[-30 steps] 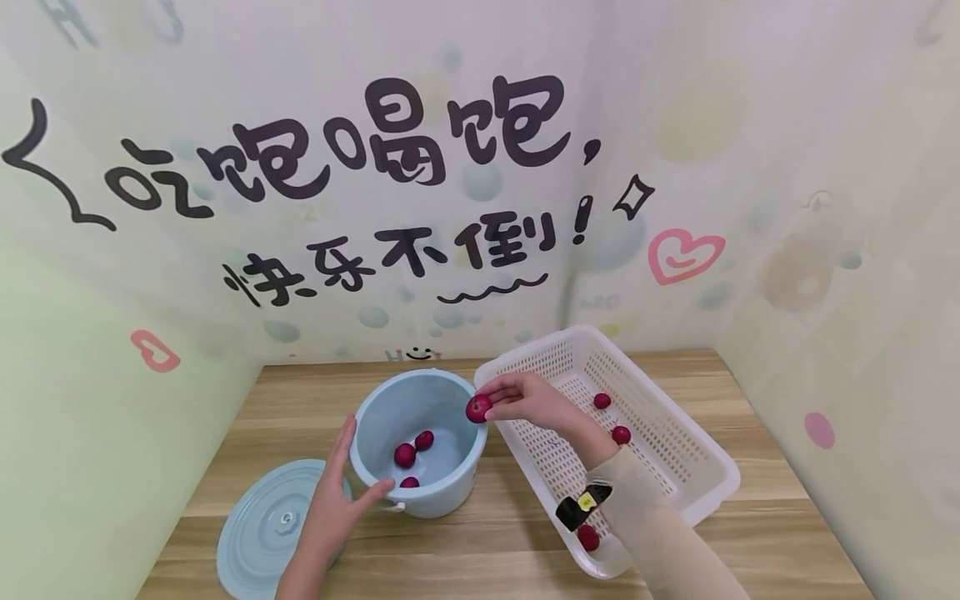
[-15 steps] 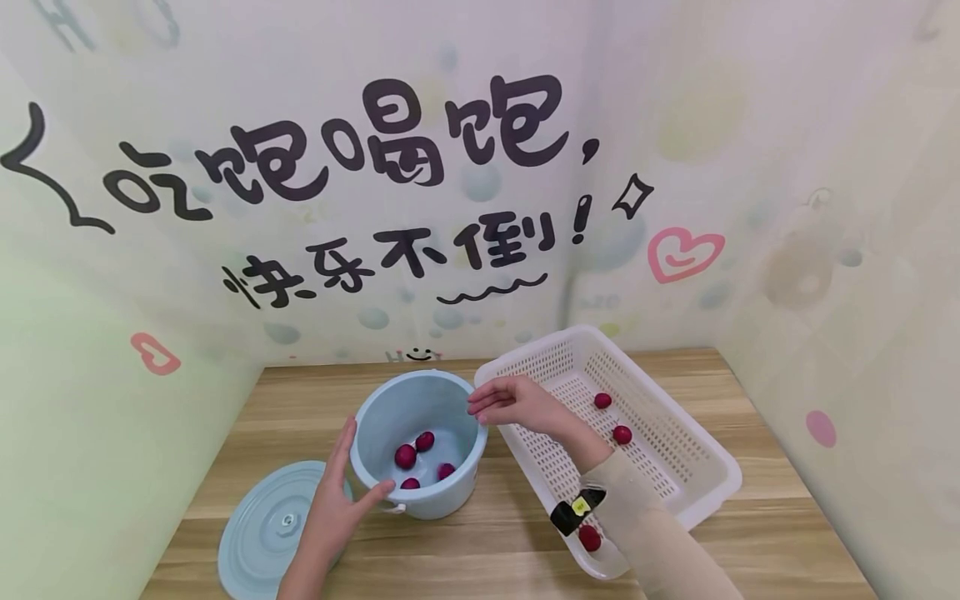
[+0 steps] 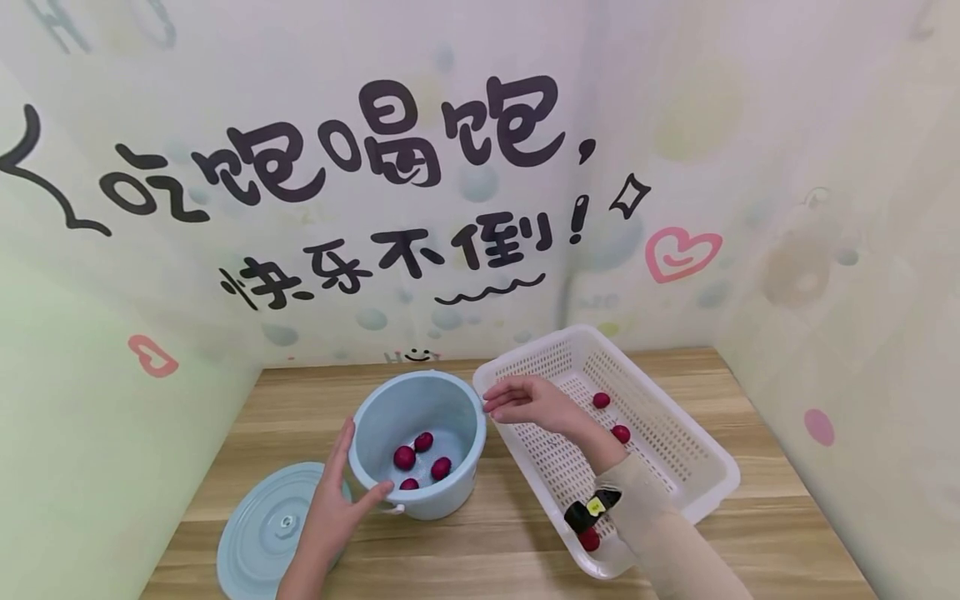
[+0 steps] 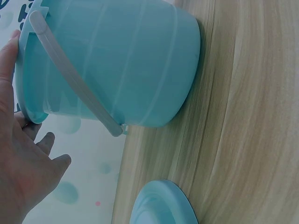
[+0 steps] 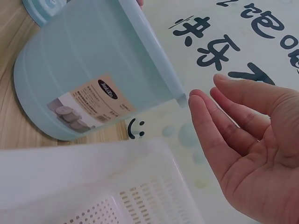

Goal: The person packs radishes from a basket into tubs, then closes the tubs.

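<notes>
A light blue bucket (image 3: 417, 505) stands upright on the table. Several small dark-red round fruits, like one fruit (image 3: 404, 457) near the middle, lie on its bottom. My left hand (image 3: 336, 500) rests against the bucket's left and near rim, fingers and thumb spread apart; its thumb (image 4: 7, 58) lies along the rim in the left wrist view. Just right of the rim hovers my right hand (image 3: 536, 403). Its fingers are slightly bent towards the thumb, with nothing between them, as the right wrist view also shows the hand (image 5: 261, 149) free.
A white perforated plastic basket (image 3: 720, 475) stands to the right, holding a few more fruits, such as a red fruit (image 3: 602, 401) at the back. The bucket's blue lid (image 3: 258, 529) lies at left. Printed walls (image 3: 420, 325) close off the back and sides of the table (image 3: 480, 567).
My right hand let a red fruit drop into the bucket, where it rolled to rest among the others, then drew back slightly to the right. My left hand stayed on the rim.
</notes>
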The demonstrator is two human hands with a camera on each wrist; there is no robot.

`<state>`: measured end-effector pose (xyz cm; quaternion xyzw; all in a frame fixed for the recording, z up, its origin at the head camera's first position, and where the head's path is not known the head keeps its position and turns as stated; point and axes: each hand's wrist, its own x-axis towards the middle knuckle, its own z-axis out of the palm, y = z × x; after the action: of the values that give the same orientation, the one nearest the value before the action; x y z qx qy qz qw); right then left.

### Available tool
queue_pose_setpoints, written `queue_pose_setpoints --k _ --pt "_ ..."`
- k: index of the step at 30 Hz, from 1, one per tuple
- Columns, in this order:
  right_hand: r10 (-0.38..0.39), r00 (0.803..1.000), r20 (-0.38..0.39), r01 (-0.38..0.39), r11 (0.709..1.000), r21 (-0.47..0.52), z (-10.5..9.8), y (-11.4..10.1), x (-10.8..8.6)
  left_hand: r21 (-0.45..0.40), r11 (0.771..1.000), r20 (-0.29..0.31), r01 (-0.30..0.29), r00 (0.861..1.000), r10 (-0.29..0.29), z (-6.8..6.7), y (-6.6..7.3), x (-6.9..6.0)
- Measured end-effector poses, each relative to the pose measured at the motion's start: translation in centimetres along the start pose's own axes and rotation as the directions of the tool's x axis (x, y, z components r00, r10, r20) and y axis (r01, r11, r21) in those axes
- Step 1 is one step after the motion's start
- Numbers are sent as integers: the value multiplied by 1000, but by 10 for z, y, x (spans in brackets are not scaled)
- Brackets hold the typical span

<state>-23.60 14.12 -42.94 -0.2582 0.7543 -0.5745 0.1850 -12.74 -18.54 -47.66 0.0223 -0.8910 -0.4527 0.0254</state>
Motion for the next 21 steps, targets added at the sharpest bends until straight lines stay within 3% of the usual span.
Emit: queue_pose_setpoints --k 6,21 --pt "47 998 -37 -46 999 6 -8 1 -9 8 1000 1 7 1000 -7 0 -1 0" --pt "40 997 -68 -39 999 25 -22 22 -29 3 1000 -5 -11 1000 11 0 -3 1"
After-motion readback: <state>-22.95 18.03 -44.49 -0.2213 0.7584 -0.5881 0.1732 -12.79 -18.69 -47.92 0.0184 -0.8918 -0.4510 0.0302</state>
